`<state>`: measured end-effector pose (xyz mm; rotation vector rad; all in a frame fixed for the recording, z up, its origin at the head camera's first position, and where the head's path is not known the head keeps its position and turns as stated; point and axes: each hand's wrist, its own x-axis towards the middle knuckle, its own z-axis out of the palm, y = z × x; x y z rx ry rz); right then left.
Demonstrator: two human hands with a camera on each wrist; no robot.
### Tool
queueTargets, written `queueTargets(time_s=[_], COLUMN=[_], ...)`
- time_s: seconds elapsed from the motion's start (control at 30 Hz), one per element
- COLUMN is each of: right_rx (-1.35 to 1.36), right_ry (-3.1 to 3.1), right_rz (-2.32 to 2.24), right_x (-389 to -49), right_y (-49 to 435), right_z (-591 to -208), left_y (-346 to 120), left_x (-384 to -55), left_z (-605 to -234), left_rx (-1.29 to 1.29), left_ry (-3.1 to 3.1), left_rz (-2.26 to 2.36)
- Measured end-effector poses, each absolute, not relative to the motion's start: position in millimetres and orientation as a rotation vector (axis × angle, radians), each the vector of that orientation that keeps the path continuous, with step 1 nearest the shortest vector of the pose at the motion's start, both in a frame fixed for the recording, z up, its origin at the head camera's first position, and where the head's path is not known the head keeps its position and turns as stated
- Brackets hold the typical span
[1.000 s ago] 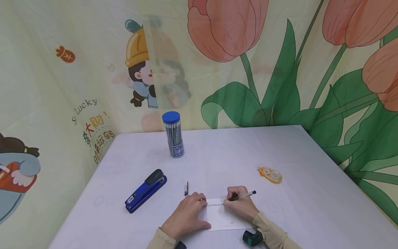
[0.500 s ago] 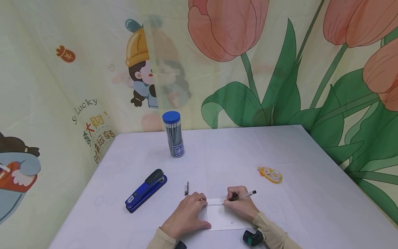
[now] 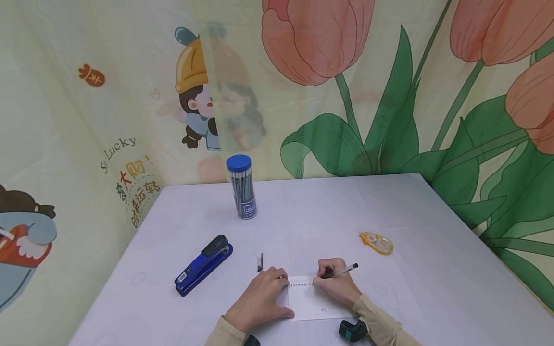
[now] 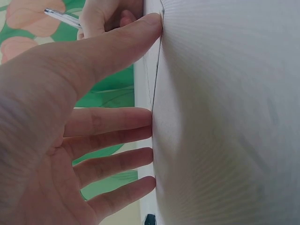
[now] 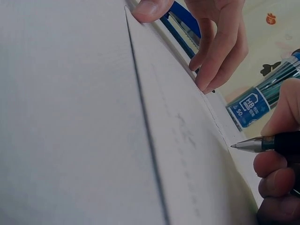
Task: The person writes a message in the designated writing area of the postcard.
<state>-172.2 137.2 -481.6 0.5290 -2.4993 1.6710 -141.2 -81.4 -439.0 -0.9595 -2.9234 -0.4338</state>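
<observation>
A small white sheet of paper (image 3: 309, 305) lies on the table with a short row of dark handwriting near its top edge. My right hand (image 3: 339, 287) pinches a pen (image 3: 349, 268), seen with its metal tip (image 5: 247, 145) at the paper in the right wrist view; whether it touches cannot be told. My left hand (image 3: 259, 300) rests at the sheet's left side, thumb (image 4: 136, 33) on its lower left corner and fingers (image 4: 112, 119) extended along the edge. A loose pen cap (image 3: 259, 262) lies just beyond the left fingertips.
A blue stapler (image 3: 203, 265) lies to the left of the hands. Farther back stands a blue-lidded tub of pencils (image 3: 242, 190). An orange correction tape (image 3: 376, 243) is on the right, beyond the right hand. Patterned curtain (image 3: 277, 96) hangs behind the table (image 3: 311, 206).
My right hand and the pen have shifted very slightly to the right along the written row. The left hand, the sheet and the other things stay in place.
</observation>
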Motion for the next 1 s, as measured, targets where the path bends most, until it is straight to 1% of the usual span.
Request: queueTargets(time_s=[0.37, 0.6, 0.9, 1.0], right_rx=[0.468, 0.420, 0.444, 0.442], right_ry=[-2.477, -2.515, -2.519, -2.518], right_rz=[1.779, 1.736, 1.725, 1.724], right_x=[-170.3, -170.0, -155.0, -161.5], right_y=[138.7, 137.0, 130.8, 133.1], right_z=[-478.6, -475.1, -446.4, -457.6], left_y=[-81.0, -80.8, -80.8, -80.4], left_x=[-141.3, -141.1, -141.0, -142.0], left_z=[-440.8, -439.9, -439.9, -440.0], left_rx=[-0.955, -0.952, -0.952, -0.948], left_ry=[-2.921, -2.926, -2.928, -2.936], left_rz=[-0.427, -0.421, -0.411, -0.412])
